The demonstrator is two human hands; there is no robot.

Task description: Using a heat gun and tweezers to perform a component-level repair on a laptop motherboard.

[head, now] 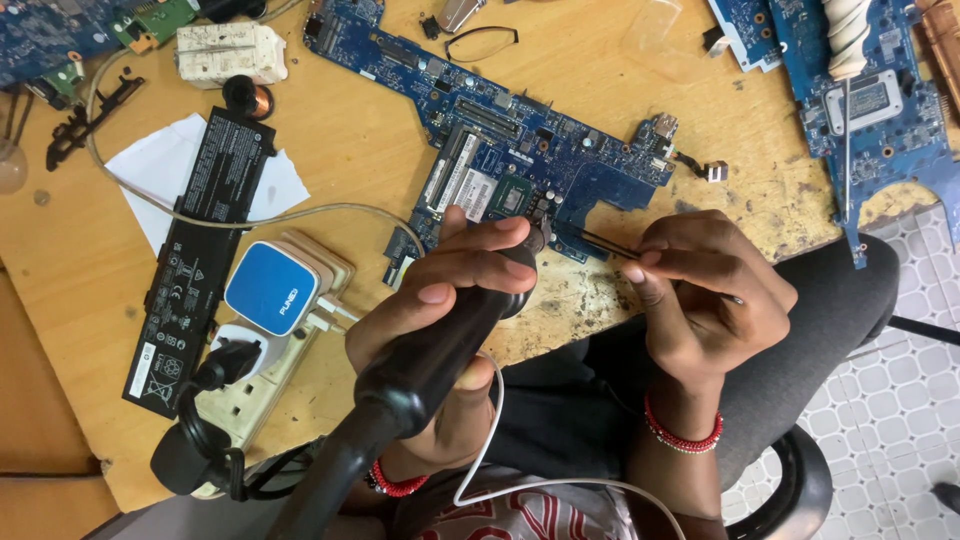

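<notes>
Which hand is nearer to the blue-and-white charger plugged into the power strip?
Left. The left hand, gripping the black hot-air wand, sits just right of the charger in the picture. The right hand, holding tweezers, is farther off, beyond the left.

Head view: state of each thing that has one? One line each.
left hand: closed around black hot-air handle, nozzle at the board
right hand: pinching tweezers, tips on the board
blue motherboard: bare, flat on wooden table
black battery pack: loose, lying flat on white paper
blue-faced charger: plugged into power strip
</notes>
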